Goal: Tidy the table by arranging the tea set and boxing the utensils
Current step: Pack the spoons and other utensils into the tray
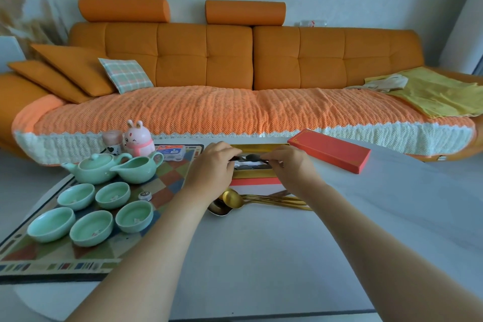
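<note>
An open red box (254,181) with a gold lining sits at the table's far middle. Both hands reach over it. My left hand (213,165) and my right hand (290,165) pinch the two ends of a dark spoon (251,157) above the box's inside. The red lid (330,150) lies to the right of the box. Gold spoons (232,200) and gold utensils (277,201) lie on the table just in front of the box. On the patterned mat (167,191) at left stand a pale green teapot (95,168), a matching pitcher (138,168) and several green cups (91,227).
A pink rabbit figure (138,138), a small pink cup (112,141) and a blue-and-white pack (171,151) stand at the mat's far edge. A small round item (144,195) lies on the mat. An orange sofa (235,60) runs behind the grey table (287,256).
</note>
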Demonstrator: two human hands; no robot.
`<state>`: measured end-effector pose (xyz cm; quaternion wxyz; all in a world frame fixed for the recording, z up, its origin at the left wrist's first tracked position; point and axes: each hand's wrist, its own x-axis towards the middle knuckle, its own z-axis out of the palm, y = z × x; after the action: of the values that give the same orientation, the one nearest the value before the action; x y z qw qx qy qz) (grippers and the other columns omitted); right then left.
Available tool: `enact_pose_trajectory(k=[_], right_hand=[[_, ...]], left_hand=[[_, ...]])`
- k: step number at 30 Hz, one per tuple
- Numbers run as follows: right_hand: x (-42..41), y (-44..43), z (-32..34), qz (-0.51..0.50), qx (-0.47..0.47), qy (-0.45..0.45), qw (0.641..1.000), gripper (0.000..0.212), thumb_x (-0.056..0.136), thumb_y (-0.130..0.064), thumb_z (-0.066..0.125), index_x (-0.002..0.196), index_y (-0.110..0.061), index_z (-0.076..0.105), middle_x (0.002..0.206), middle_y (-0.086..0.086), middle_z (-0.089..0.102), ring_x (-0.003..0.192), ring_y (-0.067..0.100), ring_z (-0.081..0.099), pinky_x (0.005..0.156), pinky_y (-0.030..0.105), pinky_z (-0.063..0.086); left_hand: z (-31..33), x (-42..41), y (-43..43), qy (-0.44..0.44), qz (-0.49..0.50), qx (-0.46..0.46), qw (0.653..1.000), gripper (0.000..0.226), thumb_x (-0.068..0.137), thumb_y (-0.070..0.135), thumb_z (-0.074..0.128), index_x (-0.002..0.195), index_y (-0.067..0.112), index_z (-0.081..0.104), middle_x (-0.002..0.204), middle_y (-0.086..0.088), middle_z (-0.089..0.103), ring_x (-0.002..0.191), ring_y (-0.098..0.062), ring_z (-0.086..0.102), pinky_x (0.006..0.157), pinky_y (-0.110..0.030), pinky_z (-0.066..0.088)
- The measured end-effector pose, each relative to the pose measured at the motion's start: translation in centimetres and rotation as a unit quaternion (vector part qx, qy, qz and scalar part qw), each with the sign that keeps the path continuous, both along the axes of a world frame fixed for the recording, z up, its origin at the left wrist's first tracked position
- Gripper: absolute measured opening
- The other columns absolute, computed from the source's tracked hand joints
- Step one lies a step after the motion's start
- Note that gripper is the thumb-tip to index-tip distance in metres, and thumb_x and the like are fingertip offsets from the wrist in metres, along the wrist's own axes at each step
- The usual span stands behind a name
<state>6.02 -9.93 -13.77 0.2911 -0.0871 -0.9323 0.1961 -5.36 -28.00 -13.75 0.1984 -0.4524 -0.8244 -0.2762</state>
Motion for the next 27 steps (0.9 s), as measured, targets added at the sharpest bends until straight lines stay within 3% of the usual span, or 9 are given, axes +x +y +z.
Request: enact_pose_trajectory(k=[5, 8, 12, 16, 19, 22, 24, 27], right_hand=[[-0.5, 0.6, -0.3, -0.009, 0.0, 0.009, 1.0, 0.035, 0.091, 0.001, 0.056, 0.107, -0.023, 0.077, 0.09, 0.005, 0.069, 0.085, 0.025, 0.061, 0.074, 0.039, 0.052], [-1.1, 0.8, -0.7, -0.033, -0.018, -0.029, 0.999, 0.034, 0.094, -0.006, 0.053, 0.11, -0.027, 0.075, 0.097, 0.001, 0.067, 0.089, 0.022, 0.059, 0.075, 0.035, 0.051], [-1.5, 0.7, -0.8, -0.047, -0.016, -0.104, 0.993, 0.041, 0.096, -0.008, 0.042, 0.115, -0.026, 0.072, 0.112, -0.002, 0.065, 0.094, 0.02, 0.057, 0.072, 0.03, 0.048], [-1.4, 0.7, -0.8, -0.038, 0.031, -0.119, 0.992, 0.042, 0.093, -0.008, 0.04, 0.114, -0.024, 0.072, 0.113, 0.0, 0.066, 0.104, 0.02, 0.052, 0.086, 0.032, 0.045], [-1.2, 0.5, -0.9, -0.029, 0.069, -0.065, 0.995, 0.037, 0.091, -0.007, 0.046, 0.11, -0.022, 0.073, 0.105, 0.001, 0.062, 0.102, 0.021, 0.051, 0.088, 0.034, 0.044], [-0.4, -0.2, -0.3, 0.018, 0.086, -0.036, 0.995, 0.027, 0.086, -0.011, 0.054, 0.096, -0.023, 0.076, 0.093, -0.003, 0.062, 0.085, 0.02, 0.056, 0.07, 0.032, 0.047], [0.2, -0.9, 0.1, 0.051, 0.062, -0.094, 0.992, 0.025, 0.085, -0.017, 0.055, 0.093, -0.027, 0.076, 0.092, -0.008, 0.066, 0.08, 0.014, 0.059, 0.067, 0.032, 0.051], [1.2, -1.4, 0.1, 0.051, 0.076, -0.201, 0.975, 0.025, 0.087, -0.027, 0.053, 0.095, -0.036, 0.075, 0.095, -0.017, 0.069, 0.087, 0.008, 0.061, 0.075, 0.03, 0.054]], left_hand=[[-0.4, -0.2, 0.6, -0.027, -0.022, -0.042, 0.998, 0.036, 0.097, 0.018, 0.052, 0.133, 0.023, 0.059, 0.128, 0.009, 0.055, 0.12, -0.013, 0.047, 0.092, -0.029, 0.042], [-0.6, -0.2, 0.8, -0.046, -0.029, -0.083, 0.995, 0.041, 0.098, 0.023, 0.048, 0.139, 0.025, 0.053, 0.133, 0.01, 0.051, 0.125, -0.012, 0.044, 0.098, -0.032, 0.042], [-0.7, -0.2, 0.9, -0.047, -0.012, -0.179, 0.983, 0.05, 0.099, 0.034, 0.043, 0.148, 0.025, 0.04, 0.146, 0.007, 0.042, 0.134, -0.016, 0.035, 0.109, -0.036, 0.029], [-0.6, -0.2, 0.9, -0.056, -0.016, -0.199, 0.978, 0.052, 0.1, 0.036, 0.042, 0.15, 0.025, 0.036, 0.151, 0.007, 0.037, 0.137, -0.016, 0.03, 0.112, -0.036, 0.026], [-0.4, -0.1, 0.6, -0.036, -0.026, -0.167, 0.985, 0.048, 0.099, 0.029, 0.046, 0.146, 0.024, 0.042, 0.145, 0.007, 0.041, 0.134, -0.017, 0.035, 0.108, -0.036, 0.032], [0.0, 0.2, 0.2, -0.013, -0.04, -0.108, 0.993, 0.033, 0.095, 0.021, 0.052, 0.128, 0.023, 0.058, 0.125, 0.008, 0.051, 0.12, -0.015, 0.043, 0.096, -0.032, 0.039], [0.4, 0.6, -0.2, 0.005, -0.044, -0.091, 0.995, 0.024, 0.092, 0.019, 0.056, 0.114, 0.024, 0.063, 0.113, 0.008, 0.052, 0.112, -0.014, 0.045, 0.086, -0.027, 0.038], [0.9, 1.3, -1.0, 0.027, -0.052, -0.106, 0.993, 0.013, 0.09, 0.025, 0.06, 0.101, 0.027, 0.066, 0.103, 0.011, 0.055, 0.103, -0.012, 0.049, 0.076, -0.027, 0.039]])
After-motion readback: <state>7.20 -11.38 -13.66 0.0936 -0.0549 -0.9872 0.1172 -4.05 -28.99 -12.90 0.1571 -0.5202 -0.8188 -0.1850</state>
